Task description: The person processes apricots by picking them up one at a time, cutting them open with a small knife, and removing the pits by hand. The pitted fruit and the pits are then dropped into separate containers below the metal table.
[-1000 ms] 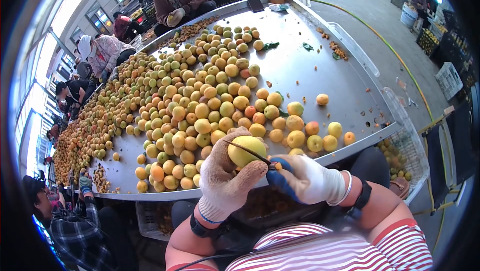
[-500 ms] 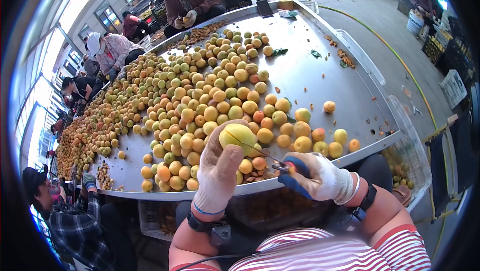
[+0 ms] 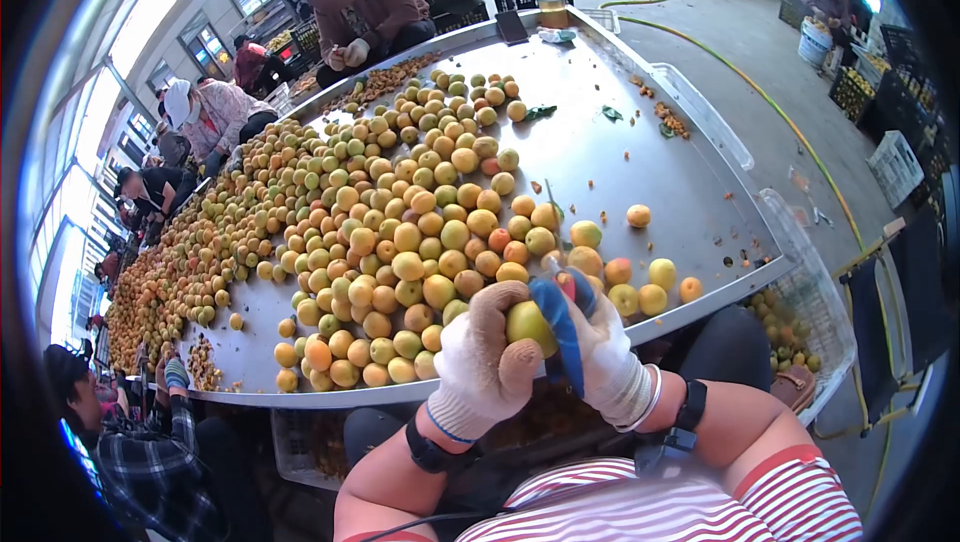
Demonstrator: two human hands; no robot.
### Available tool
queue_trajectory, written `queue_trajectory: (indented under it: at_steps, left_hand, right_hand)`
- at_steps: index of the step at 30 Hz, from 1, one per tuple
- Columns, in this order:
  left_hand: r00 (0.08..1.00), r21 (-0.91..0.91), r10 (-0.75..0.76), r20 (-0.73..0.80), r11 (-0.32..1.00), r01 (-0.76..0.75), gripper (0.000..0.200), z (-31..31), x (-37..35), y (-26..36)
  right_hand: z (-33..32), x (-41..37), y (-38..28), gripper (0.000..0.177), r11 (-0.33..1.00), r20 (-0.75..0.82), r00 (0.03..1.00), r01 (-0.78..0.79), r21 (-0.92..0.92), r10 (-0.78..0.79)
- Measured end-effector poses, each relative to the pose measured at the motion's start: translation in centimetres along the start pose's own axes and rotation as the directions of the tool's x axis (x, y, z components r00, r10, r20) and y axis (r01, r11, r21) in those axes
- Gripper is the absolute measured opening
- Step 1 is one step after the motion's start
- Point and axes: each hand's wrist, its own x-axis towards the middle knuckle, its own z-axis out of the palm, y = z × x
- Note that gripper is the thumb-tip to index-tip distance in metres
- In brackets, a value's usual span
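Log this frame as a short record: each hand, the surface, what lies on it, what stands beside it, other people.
left hand: gloved, gripping a yellow-green apricot
right hand: gloved with blue on the fingers, holding a knife, close beside that apricot
surface: metal table
on surface: heaped apricots, green leaves, blue-lidded jar
beside surface: plastic crate holding more fruit
other people: several, one in a brown jacket at the far edge
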Motion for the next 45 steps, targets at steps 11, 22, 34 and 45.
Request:
queue_trajectory:
  at_steps: [11, 22, 34, 45]
  left_hand:
    - [0.997, 0.160, -0.073, -0.024, 0.984, 0.076, 0.039, 0.4, -0.5, 1.1]
    - [0.950, 0.048, -0.312, 0.010, 0.949, 0.311, 0.031, 2.1, -1.2, 0.2]
    - [0.899, -0.153, -0.431, 0.074, 0.886, 0.438, 0.027, 3.0, -1.9, -2.3]
    - [0.358, -0.507, -0.766, 0.534, 0.048, 0.860, 0.037, 1.9, -0.7, -1.7]
  right_hand:
    - [-0.2, 0.3, 0.6, 0.016, 0.979, -0.059, 0.981, 0.180, -0.098, -0.186]
    - [-2.2, 1.9, 2.9, 0.008, 0.929, -0.059, 0.950, 0.284, -0.237, -0.305]
    - [-3.6, 2.9, 4.3, 0.019, 0.623, 0.113, 0.826, 0.500, -0.601, -0.553]
    - [-3.5, 2.9, 3.5, 0.021, 0.066, 0.503, 0.568, 0.703, -0.708, -0.651]
